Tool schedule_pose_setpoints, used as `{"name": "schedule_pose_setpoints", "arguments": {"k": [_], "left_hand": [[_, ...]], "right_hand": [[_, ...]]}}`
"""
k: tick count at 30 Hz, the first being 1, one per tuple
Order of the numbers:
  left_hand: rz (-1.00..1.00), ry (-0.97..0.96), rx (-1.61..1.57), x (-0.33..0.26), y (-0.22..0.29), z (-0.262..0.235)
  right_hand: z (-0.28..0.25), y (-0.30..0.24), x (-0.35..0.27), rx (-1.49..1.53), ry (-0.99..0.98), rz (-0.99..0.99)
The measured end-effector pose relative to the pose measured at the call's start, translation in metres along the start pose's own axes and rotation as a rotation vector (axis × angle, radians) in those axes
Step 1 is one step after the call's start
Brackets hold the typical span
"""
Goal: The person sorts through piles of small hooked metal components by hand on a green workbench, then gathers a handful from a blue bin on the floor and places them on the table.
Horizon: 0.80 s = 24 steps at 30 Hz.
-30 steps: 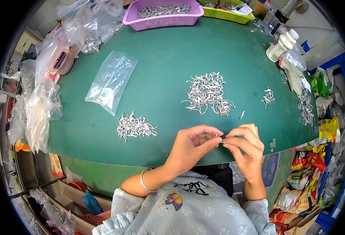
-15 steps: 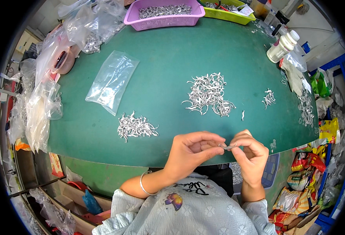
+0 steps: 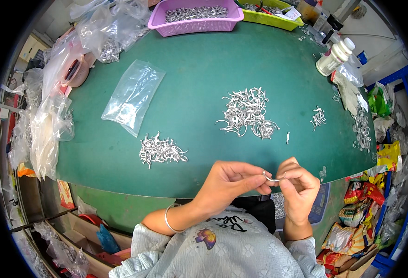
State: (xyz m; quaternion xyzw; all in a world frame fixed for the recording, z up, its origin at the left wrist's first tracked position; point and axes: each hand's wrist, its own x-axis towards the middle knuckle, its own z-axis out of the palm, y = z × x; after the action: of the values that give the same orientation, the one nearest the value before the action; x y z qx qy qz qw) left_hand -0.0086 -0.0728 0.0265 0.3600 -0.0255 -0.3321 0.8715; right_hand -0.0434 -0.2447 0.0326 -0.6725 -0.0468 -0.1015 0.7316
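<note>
Between my two hands, over the table's near edge, is a thin curved silver metal piece (image 3: 272, 179). My left hand (image 3: 234, 181) pinches one end of it with thumb and fingertips. At the other end, my right hand (image 3: 298, 187) has thumb and index finger closed on it. Beyond my hands lies a large pile of similar curved metal pieces (image 3: 246, 112). A smaller pile (image 3: 161, 150) is to the left, and a little group of them (image 3: 318, 118) to the right. One single piece (image 3: 288, 137) lies by itself near the large pile.
A flat clear plastic bag (image 3: 133, 97) lies on the green table (image 3: 190, 69). At the back stand a purple basket (image 3: 195, 28) and a yellow-green basket (image 3: 271, 19) with metal parts. A white bottle (image 3: 335, 56) stands back right; plastic bags (image 3: 51, 125) crowd the left edge.
Both hands have lowered slightly toward me. The curved piece has turned, so its bow now shows more clearly between my fingertips. The piles look unchanged.
</note>
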Motion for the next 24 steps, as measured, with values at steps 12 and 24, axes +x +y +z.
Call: {"name": "schedule_pose_setpoints", "arguments": {"k": [12,24], "left_hand": [[0.172,0.034,0.158,-0.002,0.001,0.001],[0.52,0.349,1.024,-0.009,0.008,-0.035]], "right_hand": [[0.003,-0.009,-0.003,-0.965,0.006,-0.654],[-0.035,0.027,0.021,-0.86,0.223,-0.169]]}}
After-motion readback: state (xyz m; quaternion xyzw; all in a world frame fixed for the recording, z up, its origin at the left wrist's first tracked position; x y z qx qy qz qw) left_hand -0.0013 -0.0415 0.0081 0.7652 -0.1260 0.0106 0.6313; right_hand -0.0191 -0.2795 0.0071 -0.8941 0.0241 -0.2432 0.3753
